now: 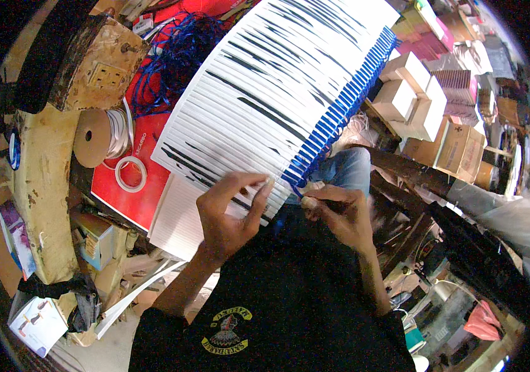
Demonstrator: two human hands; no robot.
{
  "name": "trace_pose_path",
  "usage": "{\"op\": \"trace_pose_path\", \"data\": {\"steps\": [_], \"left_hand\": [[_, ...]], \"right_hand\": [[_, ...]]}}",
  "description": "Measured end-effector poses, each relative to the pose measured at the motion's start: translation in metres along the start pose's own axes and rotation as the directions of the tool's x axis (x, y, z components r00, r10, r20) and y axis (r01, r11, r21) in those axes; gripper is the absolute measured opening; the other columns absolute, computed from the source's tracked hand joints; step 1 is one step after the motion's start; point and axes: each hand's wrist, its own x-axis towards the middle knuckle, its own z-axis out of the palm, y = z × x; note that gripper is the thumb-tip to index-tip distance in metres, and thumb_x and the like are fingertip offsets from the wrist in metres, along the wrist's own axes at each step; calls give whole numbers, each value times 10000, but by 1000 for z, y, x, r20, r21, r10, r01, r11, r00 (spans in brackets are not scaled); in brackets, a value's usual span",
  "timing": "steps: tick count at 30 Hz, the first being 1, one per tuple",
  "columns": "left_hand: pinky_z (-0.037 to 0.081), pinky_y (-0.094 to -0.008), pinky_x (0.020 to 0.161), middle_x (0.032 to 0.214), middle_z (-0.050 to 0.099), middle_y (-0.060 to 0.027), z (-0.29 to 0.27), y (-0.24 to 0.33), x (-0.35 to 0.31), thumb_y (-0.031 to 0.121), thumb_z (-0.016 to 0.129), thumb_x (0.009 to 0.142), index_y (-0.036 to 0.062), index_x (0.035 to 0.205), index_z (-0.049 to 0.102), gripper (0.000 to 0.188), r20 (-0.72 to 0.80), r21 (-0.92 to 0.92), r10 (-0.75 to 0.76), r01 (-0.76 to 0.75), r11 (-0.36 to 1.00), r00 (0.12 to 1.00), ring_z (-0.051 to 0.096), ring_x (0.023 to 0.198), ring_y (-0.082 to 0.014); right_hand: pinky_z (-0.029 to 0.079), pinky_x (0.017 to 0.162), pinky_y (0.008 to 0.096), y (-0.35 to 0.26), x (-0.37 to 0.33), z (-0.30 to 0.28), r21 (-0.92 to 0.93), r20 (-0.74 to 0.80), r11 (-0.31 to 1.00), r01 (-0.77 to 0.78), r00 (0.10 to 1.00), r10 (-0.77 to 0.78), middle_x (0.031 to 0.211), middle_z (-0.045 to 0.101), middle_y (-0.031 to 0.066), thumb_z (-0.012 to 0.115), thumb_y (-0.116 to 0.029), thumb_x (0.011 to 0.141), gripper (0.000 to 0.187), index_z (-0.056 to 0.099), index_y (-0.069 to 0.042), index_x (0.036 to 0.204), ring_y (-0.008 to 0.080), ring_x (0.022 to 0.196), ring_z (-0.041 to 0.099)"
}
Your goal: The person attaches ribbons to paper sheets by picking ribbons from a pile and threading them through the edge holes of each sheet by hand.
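A long fanned row of thin white booklets or cards (240, 124) with black streaks lies before me, overlapping one another. Blue cord (339, 102) runs in short loops along their right edge. At the near end of the row, my left hand (231, 214) bends over the white pieces, thumb and forefinger tips drawn together; what is between them is too small to tell. Just right of the nearest blue loops, my right hand (342, 214) pinches the end of a blue cord. Its remaining fingers are curled in.
A tangle of blue cord (181, 59) lies on a red sheet (153, 133). Left of it are a ribbon spool (91, 137), a tape roll (130, 174) and a wooden block (106, 62). White boxes (410, 96) and a cardboard carton (457, 149) stand at right.
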Motion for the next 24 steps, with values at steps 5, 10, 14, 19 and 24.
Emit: {"op": "trace_pose_path", "data": {"steps": [5, 10, 14, 19, 24], "left_hand": [[364, -433, 983, 1202, 669, -66, -3, -17, 16, 142, 711, 892, 105, 1110, 732, 222, 115, 287, 71, -101, 952, 991, 549, 1141, -271], [360, -433, 980, 1190, 645, -52, 0, -20, 15, 169, 731, 875, 121, 1110, 733, 240, 114, 318, 48, -82, 945, 992, 522, 1141, -271], [355, -430, 974, 1166, 635, -40, 3, -19, 17, 197, 749, 860, 128, 1104, 733, 255, 102, 326, 50, -81, 942, 994, 514, 1125, -265], [346, -446, 980, 1177, 611, -48, 5, -17, 16, 242, 780, 834, 138, 1130, 715, 320, 113, 348, 39, -77, 934, 993, 504, 1127, -275], [339, -470, 992, 1214, 577, -65, 8, -9, 16, 308, 842, 764, 155, 1171, 684, 463, 135, 410, 13, -68, 910, 991, 479, 1155, -295]], "right_hand": [[515, 814, 265, 16, 16, 2, -6, 71, 998, 62, 996, -61, 989, 736, 91, 730, -76, 939, 153, 751, 37, 1039, 130, 897, 659], [498, 812, 258, 23, 21, 3, -6, 77, 990, 139, 987, -138, 1002, 735, 85, 728, -84, 941, 150, 753, 37, 1026, 122, 909, 650], [492, 785, 250, 22, 22, 3, 18, 74, 992, 122, 990, -123, 1006, 735, 85, 730, -90, 940, 153, 756, 37, 1022, 112, 899, 644], [490, 757, 243, 25, 23, 4, 19, 69, 993, 113, 991, -114, 994, 732, 77, 729, -78, 935, 135, 759, 39, 996, 113, 890, 643], [496, 765, 246, 25, 24, 4, -12, 54, 995, 102, 993, -102, 985, 733, 78, 720, -75, 938, 128, 760, 39, 980, 118, 882, 650]]}}
